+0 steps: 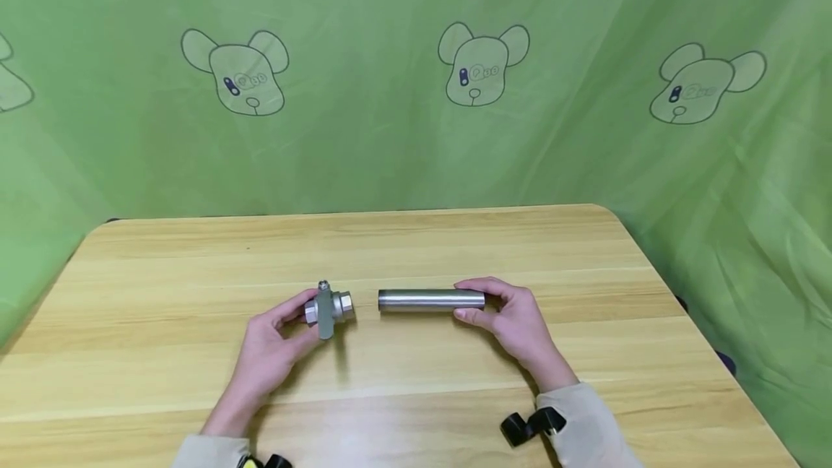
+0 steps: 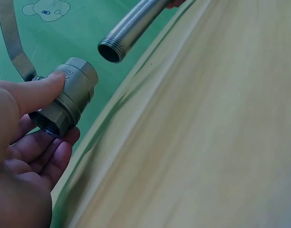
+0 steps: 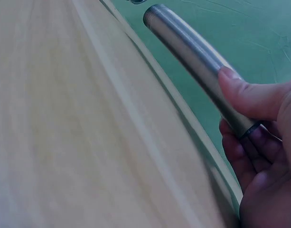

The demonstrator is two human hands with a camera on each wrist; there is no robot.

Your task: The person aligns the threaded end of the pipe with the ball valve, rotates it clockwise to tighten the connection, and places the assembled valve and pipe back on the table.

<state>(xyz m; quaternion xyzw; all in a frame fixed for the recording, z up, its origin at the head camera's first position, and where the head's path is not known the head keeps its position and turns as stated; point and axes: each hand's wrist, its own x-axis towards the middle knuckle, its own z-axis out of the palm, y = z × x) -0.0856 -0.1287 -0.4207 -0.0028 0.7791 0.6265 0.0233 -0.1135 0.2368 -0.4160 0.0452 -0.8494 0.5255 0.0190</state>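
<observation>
My left hand (image 1: 269,352) grips a metal ball valve (image 1: 341,305) between thumb and fingers. In the left wrist view the valve (image 2: 71,97) shows hexagonal ends, one of them open toward the camera, and a flat lever handle (image 2: 14,40) rising from its side. My right hand (image 1: 516,316) holds a steel pipe (image 1: 422,300) near its right end, thumb on the near side. External thread rings the pipe's free end (image 2: 112,50), which points at the valve across a short gap. In the right wrist view the pipe (image 3: 192,61) slants up from my thumb and fingers.
Beneath both hands lies a wood-grain table (image 1: 364,410) with rounded far corners. A green curtain (image 1: 377,136) printed with bear heads hangs behind it and along the right side. Black camera mounts (image 1: 533,425) sit at both wrists, over light sleeves.
</observation>
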